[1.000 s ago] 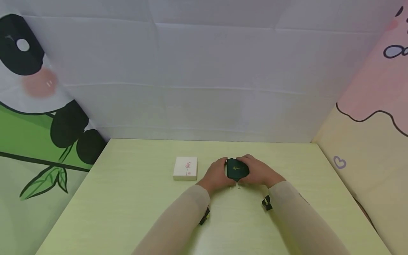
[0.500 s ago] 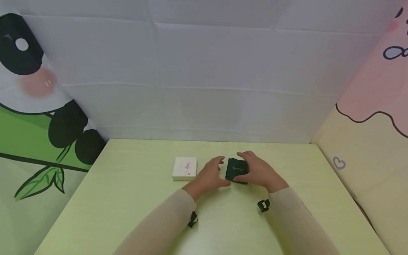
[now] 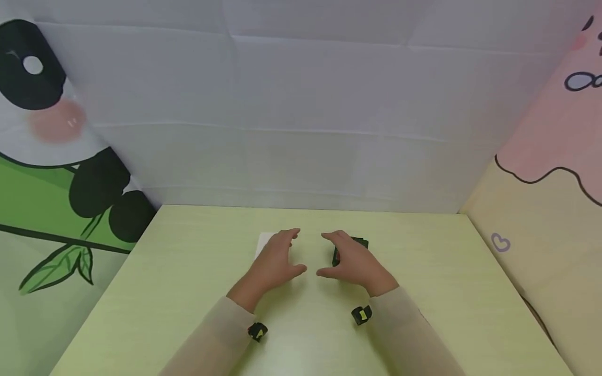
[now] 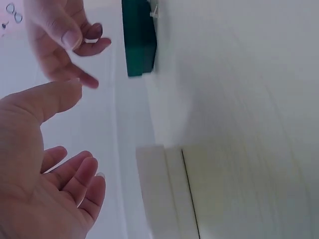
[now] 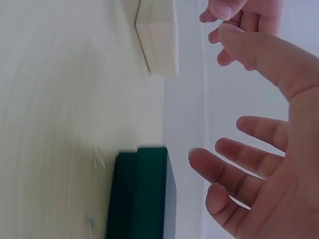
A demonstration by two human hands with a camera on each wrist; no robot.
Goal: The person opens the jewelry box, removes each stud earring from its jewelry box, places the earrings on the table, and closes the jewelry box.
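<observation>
My left hand hovers in front of the white box and covers most of it in the head view. Its thumb and fingers are spread, with nothing between them. A dark green box lies on the table to the right, partly hidden behind my right hand, which is also empty with fingers spread. In the right wrist view the green box shows a lid over a darker base. The left wrist view shows the side of the white box below the left palm.
Small, thin pale pieces lie on the table beside the green box. The pale table meets a white cloth backdrop at its far edge. Printed panels stand at the left and right.
Both hands have come away from the green box and moved left; it stays on the table. The left hand now overlaps the white box, and the right hand overlaps the green one.
</observation>
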